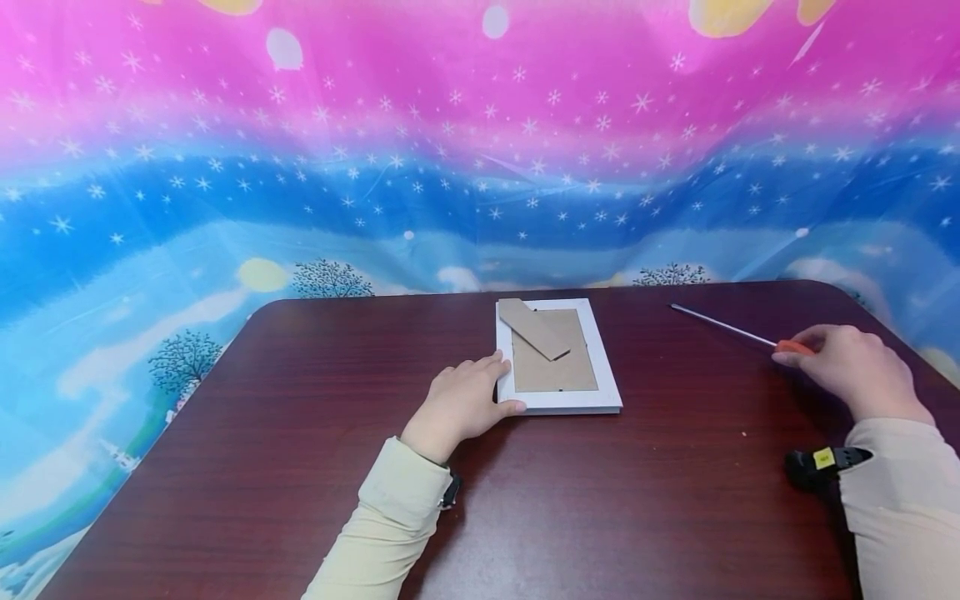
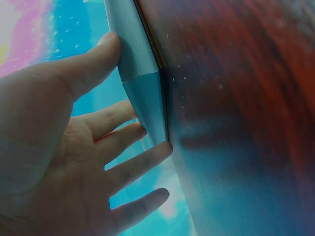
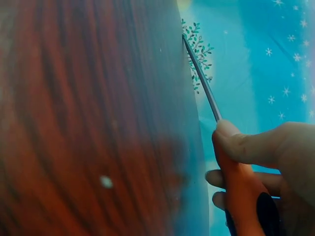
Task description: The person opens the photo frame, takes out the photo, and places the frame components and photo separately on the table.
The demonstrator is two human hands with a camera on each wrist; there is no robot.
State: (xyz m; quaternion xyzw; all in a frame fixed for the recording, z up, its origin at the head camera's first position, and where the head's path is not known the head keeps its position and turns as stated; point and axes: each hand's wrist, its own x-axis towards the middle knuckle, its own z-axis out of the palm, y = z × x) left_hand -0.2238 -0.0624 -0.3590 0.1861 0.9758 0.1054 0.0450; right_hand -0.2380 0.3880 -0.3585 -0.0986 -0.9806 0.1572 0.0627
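A white photo frame (image 1: pixel 607 383) lies face down on the table, its brown backing board (image 1: pixel 540 375) and slanted stand leg (image 1: pixel 536 329) facing up. My left hand (image 1: pixel 465 398) touches the frame's near left corner, with the thumb at the near edge and fingertips along the left side. In the left wrist view those fingers (image 2: pixel 140 164) are spread and fairly straight beside the frame's edge (image 2: pixel 140 83). Off to the right, my right hand (image 1: pixel 855 367) holds a screwdriver by its orange and black handle (image 3: pixel 241 196). Its thin metal shaft (image 3: pixel 203 78) points away to the far left.
The dark reddish wooden table (image 1: pixel 300 467) runs back to a hanging cloth (image 1: pixel 450 167) printed with snowflakes and trees. Small pale specks (image 1: pixel 743 433) lie on the tabletop between the arms. A black wrist strap (image 1: pixel 825 462) with a yellow label sits at the right cuff.
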